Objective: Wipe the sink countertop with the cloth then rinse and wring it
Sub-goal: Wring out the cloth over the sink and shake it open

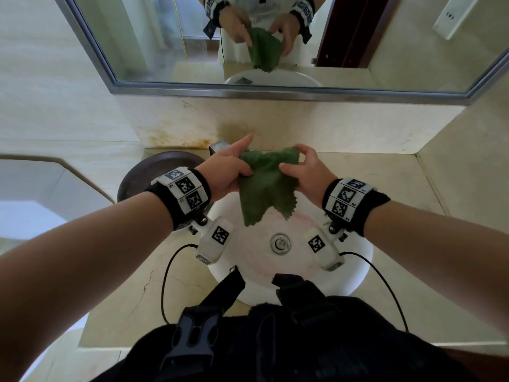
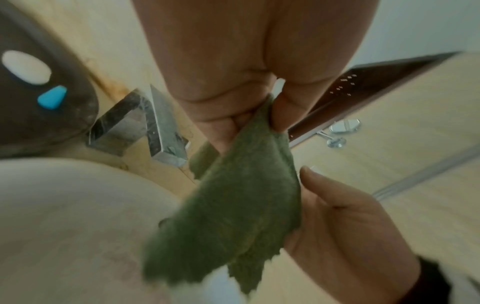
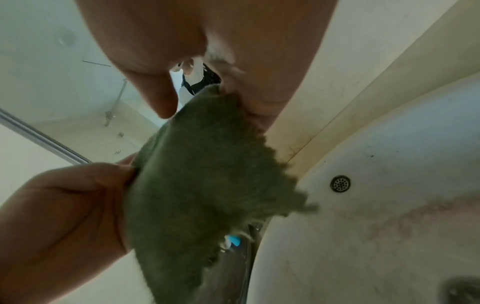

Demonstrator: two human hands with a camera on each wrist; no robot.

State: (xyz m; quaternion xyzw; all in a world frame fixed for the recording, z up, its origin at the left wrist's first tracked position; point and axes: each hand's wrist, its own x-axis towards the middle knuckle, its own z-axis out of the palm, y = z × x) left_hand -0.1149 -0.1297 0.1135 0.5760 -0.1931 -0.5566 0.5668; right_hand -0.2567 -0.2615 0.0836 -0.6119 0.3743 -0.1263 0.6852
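Seen from the person's head, both hands hold a green cloth (image 1: 265,183) in the air above a round white sink (image 1: 355,260), near its far rim. The left hand (image 1: 228,168) grips the cloth's upper left part with curled fingers, its forefinger pointing away toward the wall. The right hand (image 1: 308,169) pinches the upper right part between thumb and fingers. The cloth stretches left to right between the two hands, and its loose corners hang down toward the near side, over the basin. A chrome tap (image 2: 155,125) sits just to the far left of the cloth, closer to the left hand; no water is seen running. A dark round dish (image 1: 154,166) lies to the left on the beige countertop (image 1: 385,172). The cloth is spread rather than twisted, so rinsing or wringing likely comes next.
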